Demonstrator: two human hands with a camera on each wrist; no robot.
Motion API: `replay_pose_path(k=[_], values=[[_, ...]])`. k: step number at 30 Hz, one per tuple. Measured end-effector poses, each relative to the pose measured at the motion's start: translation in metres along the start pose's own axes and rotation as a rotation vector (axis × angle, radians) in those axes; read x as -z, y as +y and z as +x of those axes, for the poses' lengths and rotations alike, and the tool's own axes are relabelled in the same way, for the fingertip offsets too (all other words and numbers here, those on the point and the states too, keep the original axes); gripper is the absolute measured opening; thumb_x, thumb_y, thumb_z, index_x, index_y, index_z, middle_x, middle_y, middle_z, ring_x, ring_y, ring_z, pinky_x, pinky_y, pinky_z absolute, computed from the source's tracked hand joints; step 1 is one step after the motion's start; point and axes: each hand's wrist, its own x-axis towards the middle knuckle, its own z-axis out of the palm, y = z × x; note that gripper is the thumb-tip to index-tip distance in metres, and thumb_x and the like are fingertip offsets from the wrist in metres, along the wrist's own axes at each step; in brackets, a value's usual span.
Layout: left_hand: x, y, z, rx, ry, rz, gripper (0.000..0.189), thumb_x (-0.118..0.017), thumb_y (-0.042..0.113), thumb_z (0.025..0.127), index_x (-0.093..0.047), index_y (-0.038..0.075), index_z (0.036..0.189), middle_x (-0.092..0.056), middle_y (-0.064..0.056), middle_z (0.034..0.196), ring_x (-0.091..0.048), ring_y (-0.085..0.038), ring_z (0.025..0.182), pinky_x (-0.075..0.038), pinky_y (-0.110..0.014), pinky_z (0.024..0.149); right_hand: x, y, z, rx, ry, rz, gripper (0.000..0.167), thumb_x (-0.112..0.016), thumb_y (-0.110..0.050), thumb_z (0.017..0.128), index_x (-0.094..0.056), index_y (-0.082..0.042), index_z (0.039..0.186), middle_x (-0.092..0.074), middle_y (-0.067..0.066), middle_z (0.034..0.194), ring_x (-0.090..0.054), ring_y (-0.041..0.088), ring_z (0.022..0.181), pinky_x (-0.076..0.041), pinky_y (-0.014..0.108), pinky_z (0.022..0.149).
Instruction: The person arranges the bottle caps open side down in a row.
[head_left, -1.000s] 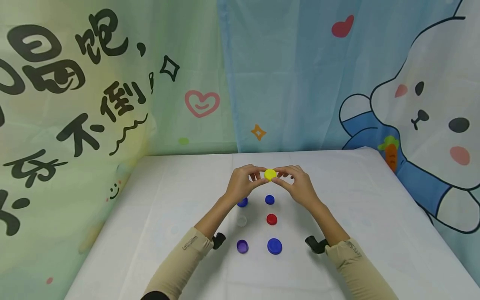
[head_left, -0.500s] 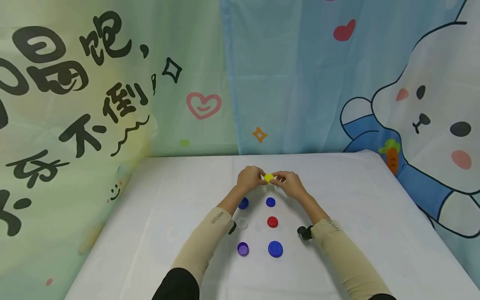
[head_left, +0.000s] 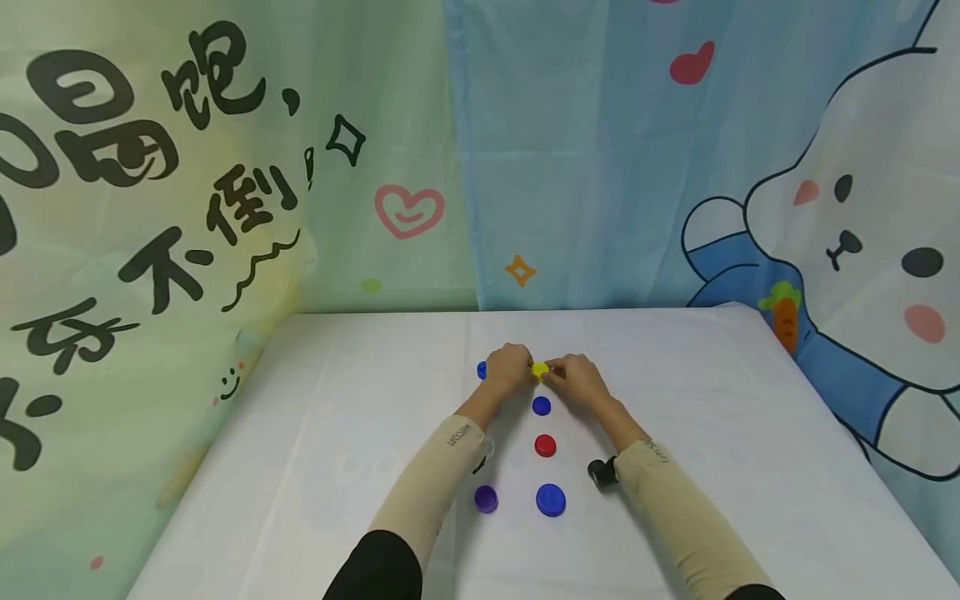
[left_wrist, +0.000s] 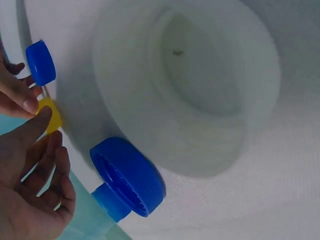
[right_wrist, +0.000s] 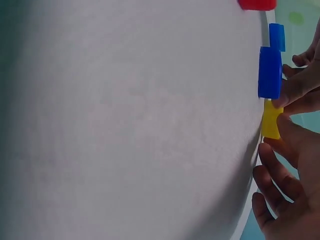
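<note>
A yellow bottle cap (head_left: 540, 370) is pinched from both sides between my two hands, low over the far part of the white table. My left hand (head_left: 510, 367) grips its left side with thumb and finger; my right hand (head_left: 577, 379) grips its right side. In the left wrist view, the yellow cap is partly covered by the left thumb. The right wrist view has it edge-on between both hands' fingertips, near the cloth. A blue cap (head_left: 542, 406) lies just in front of it, and another blue cap (head_left: 482, 370) shows left of my left hand.
A red cap (head_left: 545, 445) and larger blue cap (head_left: 551, 500) continue the right row toward me. On the left lie a purple cap (head_left: 486, 499) and a translucent cap (left_wrist: 190, 85), partly behind my sleeve. A ribbed blue cap (left_wrist: 127, 175) is hidden by my left forearm from the head.
Both hands have lowered the yellow cap toward the table. The left forearm has swung right, uncovering a blue cap at the far left and covering another in the left row.
</note>
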Motion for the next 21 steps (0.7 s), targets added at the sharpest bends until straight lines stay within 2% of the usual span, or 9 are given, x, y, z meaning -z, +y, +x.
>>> replay_pose_path(k=[4,8,12,15,17,21], values=[[0.005,-0.006,-0.002,0.0,0.012,0.031,0.032,-0.074,0.032,0.078,-0.071,0.012,0.103,-0.069,0.0,0.093,-0.062,-0.016,0.08,-0.049,-0.028,0.071,0.003,-0.004,0.002,0.014,-0.009,-0.105,0.036,-0.068,-0.022,0.085,-0.064,-0.003,0.115,-0.062,0.006,0.081,-0.049,0.022,0.078,-0.039,0.036,0.07],[0.02,-0.021,-0.004,0.009,0.05,0.023,0.039,-0.073,0.035,0.078,-0.068,0.015,0.11,-0.069,0.002,0.092,-0.063,-0.015,0.082,-0.05,-0.029,0.07,0.012,-0.013,0.008,0.075,0.032,-0.195,0.039,-0.068,-0.024,0.085,-0.062,-0.006,0.12,-0.065,0.004,0.082,-0.05,0.024,0.08,-0.037,0.037,0.069],[0.04,-0.041,-0.006,0.01,0.105,-0.038,0.04,-0.072,0.033,0.08,-0.067,0.015,0.114,-0.068,0.003,0.08,-0.062,-0.012,0.071,-0.05,-0.027,0.063,0.021,-0.029,0.019,0.118,0.055,-0.189,0.037,-0.066,-0.026,0.086,-0.063,-0.008,0.119,-0.064,0.002,0.083,-0.05,0.024,0.083,-0.037,0.039,0.073],[0.049,-0.056,-0.006,0.002,0.123,-0.072,0.039,-0.072,0.029,0.08,-0.066,0.014,0.115,-0.067,0.003,0.079,-0.061,-0.011,0.07,-0.049,-0.026,0.061,0.023,-0.042,0.027,0.134,0.036,-0.152,0.034,-0.064,-0.027,0.087,-0.065,-0.01,0.117,-0.064,0.003,0.085,-0.05,0.023,0.085,-0.037,0.039,0.075],[0.052,-0.064,-0.007,-0.004,0.112,-0.082,0.039,-0.072,0.027,0.081,-0.065,0.013,0.116,-0.067,0.001,0.082,-0.061,-0.012,0.072,-0.049,-0.025,0.062,0.022,-0.051,0.032,0.146,0.017,-0.135,0.033,-0.064,-0.028,0.088,-0.066,-0.01,0.115,-0.064,0.003,0.086,-0.05,0.023,0.086,-0.037,0.039,0.076],[0.052,-0.074,-0.011,-0.009,0.046,-0.082,0.042,-0.072,0.027,0.081,-0.063,0.013,0.119,-0.067,-0.001,0.088,-0.061,-0.015,0.078,-0.049,-0.027,0.066,0.016,-0.065,0.04,0.183,-0.021,-0.129,0.031,-0.065,-0.028,0.087,-0.068,-0.01,0.112,-0.065,0.003,0.087,-0.051,0.023,0.086,-0.038,0.04,0.076]])
